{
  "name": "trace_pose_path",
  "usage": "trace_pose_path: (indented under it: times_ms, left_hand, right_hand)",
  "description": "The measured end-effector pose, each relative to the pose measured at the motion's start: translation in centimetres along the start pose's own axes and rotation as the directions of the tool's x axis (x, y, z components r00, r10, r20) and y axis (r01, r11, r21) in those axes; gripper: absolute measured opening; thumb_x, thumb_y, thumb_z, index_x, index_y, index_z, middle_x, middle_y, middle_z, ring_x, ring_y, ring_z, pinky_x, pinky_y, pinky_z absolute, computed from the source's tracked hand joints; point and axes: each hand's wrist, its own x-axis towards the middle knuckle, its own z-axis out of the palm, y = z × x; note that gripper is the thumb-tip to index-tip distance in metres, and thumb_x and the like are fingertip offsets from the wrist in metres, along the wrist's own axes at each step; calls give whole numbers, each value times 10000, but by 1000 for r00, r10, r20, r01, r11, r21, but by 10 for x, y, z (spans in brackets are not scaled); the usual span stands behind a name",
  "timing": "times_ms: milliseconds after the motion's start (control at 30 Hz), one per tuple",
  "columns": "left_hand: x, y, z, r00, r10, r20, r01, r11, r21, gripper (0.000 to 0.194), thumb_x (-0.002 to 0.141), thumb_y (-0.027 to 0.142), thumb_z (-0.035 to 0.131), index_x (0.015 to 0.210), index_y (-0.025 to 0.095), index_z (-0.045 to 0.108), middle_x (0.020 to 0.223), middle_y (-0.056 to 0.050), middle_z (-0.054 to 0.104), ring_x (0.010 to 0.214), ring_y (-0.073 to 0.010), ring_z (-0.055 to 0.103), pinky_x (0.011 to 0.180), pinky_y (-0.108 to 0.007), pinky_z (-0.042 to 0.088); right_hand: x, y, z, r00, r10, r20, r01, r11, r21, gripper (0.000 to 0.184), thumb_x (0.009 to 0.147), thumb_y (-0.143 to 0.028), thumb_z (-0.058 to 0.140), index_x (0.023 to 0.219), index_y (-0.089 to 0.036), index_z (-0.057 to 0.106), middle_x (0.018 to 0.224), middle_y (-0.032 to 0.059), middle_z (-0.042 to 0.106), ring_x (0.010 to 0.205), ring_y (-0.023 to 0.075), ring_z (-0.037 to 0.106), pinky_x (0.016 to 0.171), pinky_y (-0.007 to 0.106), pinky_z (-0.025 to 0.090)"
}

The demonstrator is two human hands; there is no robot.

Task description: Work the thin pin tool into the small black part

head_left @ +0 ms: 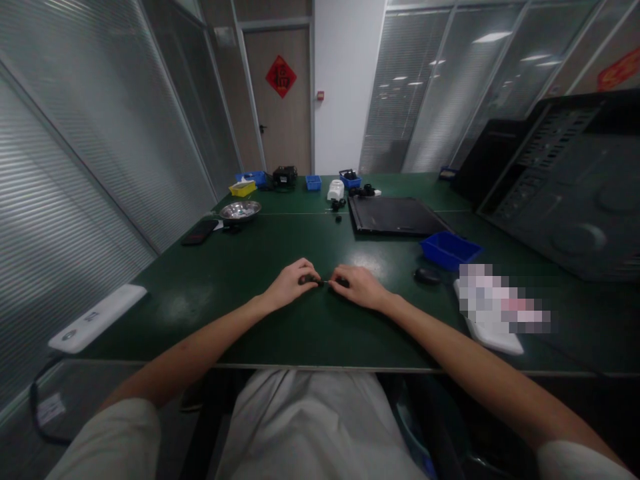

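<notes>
Small dark piece point(321, 284), thin pale shaft point(327, 282) beside; left hand point(291, 285) pinching piece; right hand point(361, 287): grip unclear.

The mouse point(427, 275) lies beside the right hand point(361, 285).

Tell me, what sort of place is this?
Probably an office or meeting room, perhaps used for small bench work. Slatted blinds line the walls, and a computer mouse and a blue tray sit on a long green table.
</notes>
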Motion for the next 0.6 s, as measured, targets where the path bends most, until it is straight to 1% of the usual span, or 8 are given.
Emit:
trace_pose_path:
  times_ms: [100,233,333,467,600]
  left_hand:
    - [1,0,0,999,-25,36,26,998,-50,234,953,314,675,1127,168,729,1149,-86,623,775,-139,557,715,-272,475]
    - [1,2,-1,996,-58,68,61,997,-51,289,984,333,633,1202,169,726,1052,-78,652,777,-147,570,705,-263,460]
    - [1,2,-1,996,-55,64,59,996,-62,286,998,348,612,1160,161,755,1052,-86,665,813,-155,591,719,-261,464]
    - [2,1,2,998,-45,44,48,997,-67,270,979,350,648,1113,155,779,1021,-86,685,813,-159,609,727,-262,471]
    - [2,0,2,999,-27,28,29,997,-76,243,966,331,669,1103,173,793,1048,-84,719,863,-175,647,779,-276,492]
  right_hand:
    - [0,1,1,1000,1,5,-1,1000,-5,150,1002,-341,588,971,-217,667,906,16,669,766,152,601,679,270,363]
    - [0,0,2,1000,-2,5,2,1000,-16,145,1000,-334,592,975,-216,671,919,23,675,784,156,602,688,268,363]
    - [0,0,2,1000,-3,9,3,1000,-29,149,1003,-339,589,981,-219,675,930,27,681,793,161,605,689,268,363]
    - [0,-2,0,1000,-7,13,7,999,-40,151,1004,-336,584,990,-220,680,933,31,684,784,163,606,684,270,364]
    - [-1,-4,-1,1000,-21,23,22,999,-30,152,1008,-330,575,1002,-222,681,945,32,684,789,162,613,691,271,374]
